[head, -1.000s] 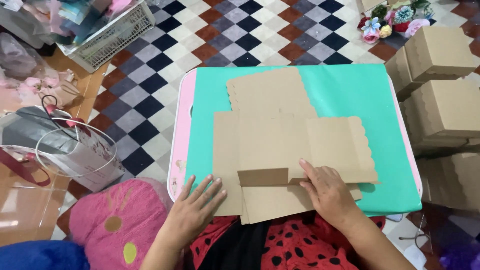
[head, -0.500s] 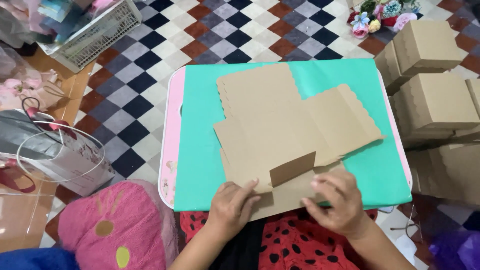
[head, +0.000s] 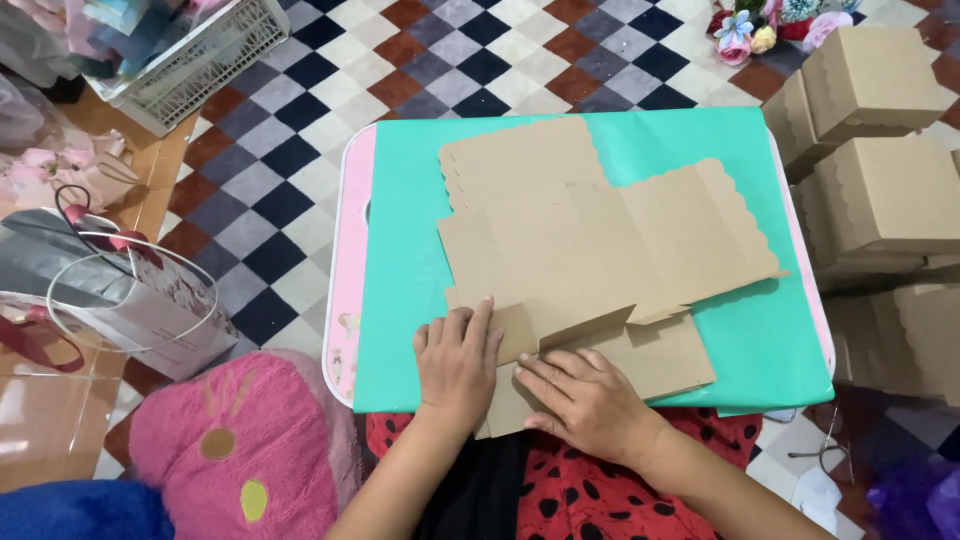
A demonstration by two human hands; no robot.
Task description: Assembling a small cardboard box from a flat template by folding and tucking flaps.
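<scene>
flat brown cardboard box blank (head: 590,250) on green mat (head: 400,260), long axis left-right, scalloped flaps away, left hand (head: 458,362) flat, fingers together, pressing near flap, right hand (head: 585,400) flat, fingers slightly spread on crease

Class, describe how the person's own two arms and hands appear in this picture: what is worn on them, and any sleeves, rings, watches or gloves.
Both forearms are bare, with no sleeve showing. The left hand and the right hand wear no gloves. No ring, watch or bracelet can be seen on either. The fingernails look short and unpainted.
</scene>
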